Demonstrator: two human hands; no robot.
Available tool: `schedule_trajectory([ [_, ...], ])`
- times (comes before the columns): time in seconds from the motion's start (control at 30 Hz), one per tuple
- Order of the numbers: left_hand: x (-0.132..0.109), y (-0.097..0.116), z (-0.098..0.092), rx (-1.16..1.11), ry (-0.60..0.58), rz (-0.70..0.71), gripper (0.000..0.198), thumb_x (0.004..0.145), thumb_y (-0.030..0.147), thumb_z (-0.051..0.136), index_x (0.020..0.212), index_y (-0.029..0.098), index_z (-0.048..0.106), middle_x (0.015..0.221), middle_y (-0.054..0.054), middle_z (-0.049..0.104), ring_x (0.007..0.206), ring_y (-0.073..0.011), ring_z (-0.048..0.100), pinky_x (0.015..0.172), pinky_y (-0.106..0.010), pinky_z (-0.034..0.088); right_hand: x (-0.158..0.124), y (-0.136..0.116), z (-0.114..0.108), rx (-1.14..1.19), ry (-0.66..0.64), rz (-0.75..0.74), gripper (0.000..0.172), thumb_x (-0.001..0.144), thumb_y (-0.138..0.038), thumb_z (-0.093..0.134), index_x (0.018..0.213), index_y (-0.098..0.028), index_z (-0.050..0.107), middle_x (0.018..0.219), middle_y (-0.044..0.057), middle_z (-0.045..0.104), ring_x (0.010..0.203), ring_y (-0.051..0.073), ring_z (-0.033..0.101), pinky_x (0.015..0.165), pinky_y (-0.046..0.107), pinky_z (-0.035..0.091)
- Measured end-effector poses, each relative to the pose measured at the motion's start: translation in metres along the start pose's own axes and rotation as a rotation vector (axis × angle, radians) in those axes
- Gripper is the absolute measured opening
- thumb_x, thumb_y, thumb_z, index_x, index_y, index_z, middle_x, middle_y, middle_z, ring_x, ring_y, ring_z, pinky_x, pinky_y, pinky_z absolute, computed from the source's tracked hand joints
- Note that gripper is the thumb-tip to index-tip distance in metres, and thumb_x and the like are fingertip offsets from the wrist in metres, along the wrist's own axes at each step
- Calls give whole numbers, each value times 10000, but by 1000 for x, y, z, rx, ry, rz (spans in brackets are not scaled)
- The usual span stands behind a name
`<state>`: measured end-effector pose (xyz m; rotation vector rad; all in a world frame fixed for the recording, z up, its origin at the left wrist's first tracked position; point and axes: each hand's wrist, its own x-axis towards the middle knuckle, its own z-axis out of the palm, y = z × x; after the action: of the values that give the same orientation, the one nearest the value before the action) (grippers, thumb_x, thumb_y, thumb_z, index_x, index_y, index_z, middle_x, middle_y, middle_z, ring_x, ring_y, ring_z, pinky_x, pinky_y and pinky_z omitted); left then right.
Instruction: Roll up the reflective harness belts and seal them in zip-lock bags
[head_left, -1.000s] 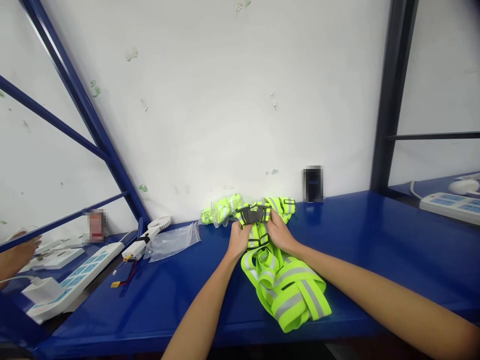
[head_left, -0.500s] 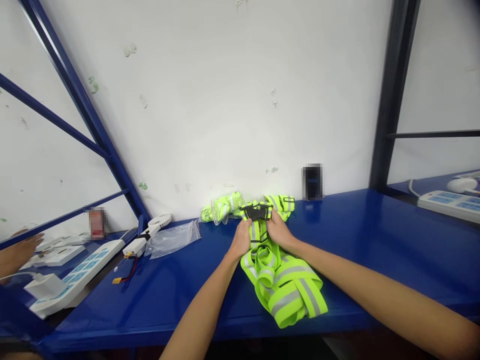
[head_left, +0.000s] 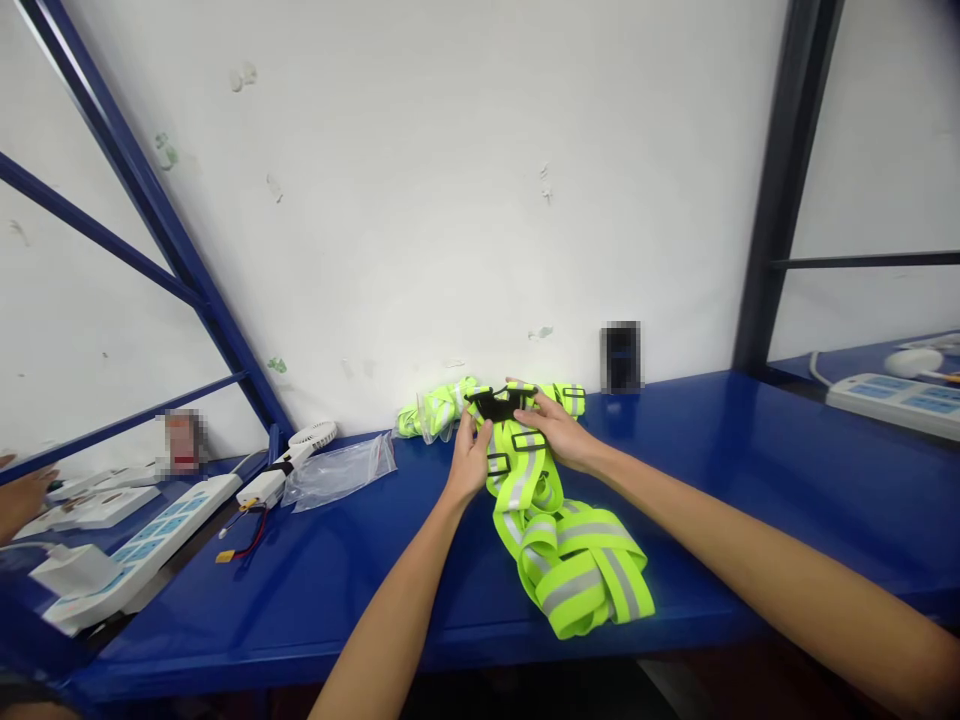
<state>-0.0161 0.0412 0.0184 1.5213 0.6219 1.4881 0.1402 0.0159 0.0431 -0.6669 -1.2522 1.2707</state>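
Observation:
A neon-yellow reflective strap harness (head_left: 592,560) lies bunched on the blue table, its upper end raised between my hands. At that end is a black plastic buckle (head_left: 501,404). My left hand (head_left: 471,455) grips the strap at the buckle's left side, thumb in front. My right hand (head_left: 551,428) is closed on the buckle's right side. Two black strap adjusters (head_left: 529,441) hang just below the buckle. Behind my hands lie more yellow reflective straps, partly in a clear bag (head_left: 436,412).
On the left of the blue table (head_left: 337,590) are a clear plastic bag (head_left: 341,472), a white handheld fan (head_left: 313,435), a wired connector (head_left: 225,556) and a power strip (head_left: 154,545). A blurred dark box (head_left: 621,358) stands against the wall. At far left, another person's hand (head_left: 26,498) shows.
My hands have shifted slightly left with the buckle and turned it. The two adjusters below it have spread apart. The bunched straps lie nearly as before.

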Motion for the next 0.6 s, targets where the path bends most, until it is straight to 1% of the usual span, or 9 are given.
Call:
schedule_trajectory([
  [0.03, 0, 1, 0, -4, -1, -12, 388, 803, 322, 659, 1178, 243, 597, 1228, -43, 624, 1263, -212, 485, 1070, -311, 356, -1, 0, 2, 30, -4, -12, 437, 714, -278, 673, 1137, -246, 570, 967, 21, 714, 917, 241, 663, 835, 406, 512],
  [0.1, 1, 1, 0, -18, -1, -40, 364, 830, 360, 624, 1179, 257, 601, 1214, -23, 634, 1289, -204, 460, 1091, -313, 333, -3, 0, 7, 68, 33, -17, 430, 718, -291, 665, 1133, -258, 559, 981, 17, 709, 930, 237, 658, 823, 393, 513],
  [0.17, 2, -1, 0, -65, -8, -99, 382, 856, 466, 570, 1170, 252, 614, 1167, -30, 659, 1282, -216, 473, 1079, -330, 355, -5, -1, 11, 90, 75, 0, 379, 730, -307, 631, 1099, -265, 557, 992, 12, 704, 947, 241, 651, 819, 390, 511],
  [0.27, 4, -4, 2, -152, -48, -201, 559, 845, 640, 481, 1189, 222, 622, 1090, -81, 691, 1208, -260, 544, 1001, -358, 435, -9, -3, 17, 120, 59, -1, 283, 731, -310, 586, 1008, -258, 554, 972, 5, 697, 953, 248, 642, 823, 380, 504],
  [0.33, 4, -4, 2, -194, -56, -238, 645, 827, 697, 449, 1248, 229, 591, 1107, -90, 689, 1172, -268, 571, 957, -360, 464, -10, -2, 19, 148, 43, -19, 205, 756, -366, 571, 924, -253, 535, 945, 2, 688, 942, 246, 636, 818, 368, 499],
  [0.4, 4, -5, 2, -221, -41, -271, 673, 820, 710, 445, 1309, 259, 540, 1182, -74, 665, 1166, -255, 579, 928, -343, 480, -10, 1, 20, 158, 76, -15, 219, 776, -449, 568, 844, -252, 503, 895, -3, 675, 907, 240, 633, 799, 357, 495],
  [0.47, 4, -4, 1, -224, -22, -310, 664, 822, 685, 476, 1345, 277, 501, 1259, -62, 626, 1171, -242, 579, 911, -318, 486, -9, 5, 20, 153, 122, -2, 264, 759, -477, 600, 772, -246, 472, 811, -12, 648, 839, 223, 624, 769, 340, 488],
  [0.53, 4, -3, 0, -234, -11, -357, 646, 833, 621, 513, 1375, 273, 464, 1283, -66, 612, 1156, -241, 592, 905, -315, 491, -7, 9, 18, 160, 127, 10, 270, 723, -425, 648, 736, -238, 455, 729, -30, 605, 742, 193, 604, 717, 316, 480],
  [0.6, 4, -1, -2, -268, -7, -411, 658, 831, 538, 552, 1415, 274, 402, 1240, -72, 639, 1099, -246, 627, 896, -338, 502, -5, 9, 15, 185, 100, 37, 256, 682, -344, 679, 792, -238, 475, 711, -46, 588, 675, 172, 590, 661, 298, 474],
])
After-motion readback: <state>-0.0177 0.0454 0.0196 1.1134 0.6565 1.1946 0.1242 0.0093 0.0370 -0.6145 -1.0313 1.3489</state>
